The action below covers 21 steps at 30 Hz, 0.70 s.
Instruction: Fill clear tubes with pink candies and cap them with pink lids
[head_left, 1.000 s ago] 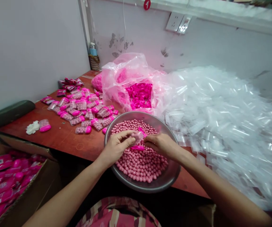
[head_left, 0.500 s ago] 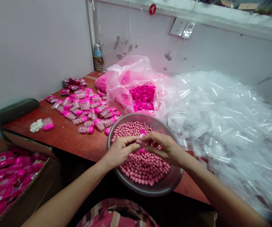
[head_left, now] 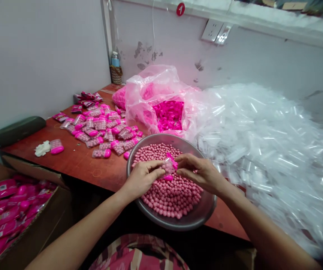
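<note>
Over a metal bowl (head_left: 206, 210) of pink beads (head_left: 169, 198), my left hand (head_left: 143, 178) pinches a small clear container (head_left: 165, 167) with pink beads inside. Bright pink plastic shows at the container's upper right side, and a pink piece (head_left: 168, 177) lies just below it. My right hand (head_left: 199, 170) is at the right of the container, with thumb and fingers curved toward the pink plastic. Whether its fingertips grip that part is hard to make out.
Filled containers with pink caps (head_left: 102, 123) lie on the red table (head_left: 80, 161). Behind the bowl stands a bag (head_left: 150, 80) of pink caps. Clear empty containers (head_left: 268, 135) are heaped at the right. A carton (head_left: 45, 221) of pink packs sits lower left.
My right hand has drawn slightly to the right, its fingers now farther off the container. More of the container and its pink part shows. My left hand keeps its hold.
</note>
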Motion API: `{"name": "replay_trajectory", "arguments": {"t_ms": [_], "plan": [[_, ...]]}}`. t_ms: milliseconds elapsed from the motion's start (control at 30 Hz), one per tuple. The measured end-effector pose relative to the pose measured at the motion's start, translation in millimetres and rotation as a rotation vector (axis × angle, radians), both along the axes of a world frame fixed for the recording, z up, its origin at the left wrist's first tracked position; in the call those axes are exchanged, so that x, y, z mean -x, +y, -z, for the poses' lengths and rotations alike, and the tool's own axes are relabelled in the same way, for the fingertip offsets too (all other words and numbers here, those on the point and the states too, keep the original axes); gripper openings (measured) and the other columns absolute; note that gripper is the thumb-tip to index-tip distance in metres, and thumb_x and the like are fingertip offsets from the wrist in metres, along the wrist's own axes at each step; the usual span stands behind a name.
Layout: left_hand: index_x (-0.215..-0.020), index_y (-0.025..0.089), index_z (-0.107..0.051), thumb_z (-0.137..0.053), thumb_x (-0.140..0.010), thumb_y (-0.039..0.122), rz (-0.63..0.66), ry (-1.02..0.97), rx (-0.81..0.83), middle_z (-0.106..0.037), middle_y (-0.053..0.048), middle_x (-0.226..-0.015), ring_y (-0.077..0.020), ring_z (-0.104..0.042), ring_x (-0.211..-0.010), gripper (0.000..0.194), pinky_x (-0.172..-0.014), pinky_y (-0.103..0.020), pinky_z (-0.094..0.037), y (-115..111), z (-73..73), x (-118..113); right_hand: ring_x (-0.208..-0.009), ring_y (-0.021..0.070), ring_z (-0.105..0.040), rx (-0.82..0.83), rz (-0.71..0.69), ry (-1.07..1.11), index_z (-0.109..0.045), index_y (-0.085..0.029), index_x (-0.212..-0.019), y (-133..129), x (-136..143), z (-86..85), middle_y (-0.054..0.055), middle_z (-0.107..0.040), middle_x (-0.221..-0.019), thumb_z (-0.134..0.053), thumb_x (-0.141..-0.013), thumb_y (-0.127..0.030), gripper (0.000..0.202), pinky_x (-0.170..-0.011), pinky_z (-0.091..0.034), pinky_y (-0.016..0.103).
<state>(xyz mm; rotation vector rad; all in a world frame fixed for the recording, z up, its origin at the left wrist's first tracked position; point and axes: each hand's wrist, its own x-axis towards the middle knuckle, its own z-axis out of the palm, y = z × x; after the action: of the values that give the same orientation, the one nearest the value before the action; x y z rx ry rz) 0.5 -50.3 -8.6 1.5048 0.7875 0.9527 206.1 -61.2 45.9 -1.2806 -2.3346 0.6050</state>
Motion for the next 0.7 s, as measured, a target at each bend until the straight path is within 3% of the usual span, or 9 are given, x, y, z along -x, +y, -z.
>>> {"name": "replay_trajectory", "arguments": {"t_ms": [100,167,333,467,567,700], "plan": [[-0.107,0.018,-0.066,-0.054,-0.083,0.026,0.064,0.000,-0.018,-0.069,-0.005,-0.097,-0.0209,-0.062,-0.093,0.028,-0.083,-0.029,-0.047,-1.3,-2.8,1.0,-0.069,0.0117,-0.059,0.014,-0.123,-0.027,-0.054,-0.019,-0.102,3.7,9.0,-1.5,0.003,-0.066,-0.082,-0.054,-0.085,-0.027,0.020,-0.061,-0.042,0.020],[-0.105,0.018,-0.067,-0.054,-0.083,0.025,0.023,0.024,-0.035,-0.070,-0.005,-0.096,-0.0203,-0.062,-0.090,0.027,-0.082,-0.028,-0.047,-2.7,-3.7,1.8,-0.069,0.0116,-0.059,0.014,-0.163,-0.049,-0.055,-0.018,-0.096,5.7,15.1,-1.1,0.003,-0.065,-0.081,-0.054,-0.085,-0.026,0.013,-0.062,-0.041,0.020],[-0.100,0.017,-0.069,-0.055,-0.081,0.022,-0.128,0.103,-0.095,-0.070,-0.005,-0.099,-0.0199,-0.062,-0.092,0.024,-0.086,-0.029,-0.046,-6.2,-5.5,1.3,-0.058,0.0097,-0.054,-0.047,-0.073,-0.045,-0.054,-0.017,-0.082,1.3,17.4,3.4,0.000,-0.061,-0.067,-0.056,-0.083,-0.027,0.011,-0.055,-0.036,0.019],[-0.099,0.017,-0.069,-0.055,-0.081,0.020,-0.197,0.131,-0.104,-0.070,-0.005,-0.096,-0.0199,-0.063,-0.090,0.023,-0.085,-0.029,-0.046,-5.8,-4.5,1.3,-0.049,0.0082,-0.047,0.088,0.036,0.006,-0.053,-0.016,-0.072,-4.7,6.5,3.4,-0.003,-0.054,-0.055,-0.054,-0.084,-0.037,0.024,-0.049,-0.033,0.019],[-0.102,0.016,-0.067,-0.056,-0.080,0.022,-0.173,0.049,-0.019,-0.070,-0.005,-0.095,-0.0201,-0.063,-0.088,0.026,-0.083,-0.030,-0.047,-3.2,-1.8,1.7,-0.053,0.0100,-0.052,0.199,-0.038,-0.153,-0.058,-0.016,-0.078,-3.0,2.3,7.4,0.000,-0.059,-0.061,-0.053,-0.084,-0.041,0.026,-0.050,-0.036,0.020],[-0.104,0.013,-0.065,-0.057,-0.079,0.025,-0.114,-0.072,0.102,-0.068,-0.008,-0.098,-0.0212,-0.061,-0.091,0.030,-0.081,-0.031,-0.049,-0.1,-0.7,0.7,-0.071,0.0166,-0.061,0.002,-0.077,-0.360,-0.059,-0.015,-0.099,5.5,14.5,23.7,0.008,-0.067,-0.086,-0.050,-0.087,-0.029,0.020,-0.062,-0.043,0.025]]}}
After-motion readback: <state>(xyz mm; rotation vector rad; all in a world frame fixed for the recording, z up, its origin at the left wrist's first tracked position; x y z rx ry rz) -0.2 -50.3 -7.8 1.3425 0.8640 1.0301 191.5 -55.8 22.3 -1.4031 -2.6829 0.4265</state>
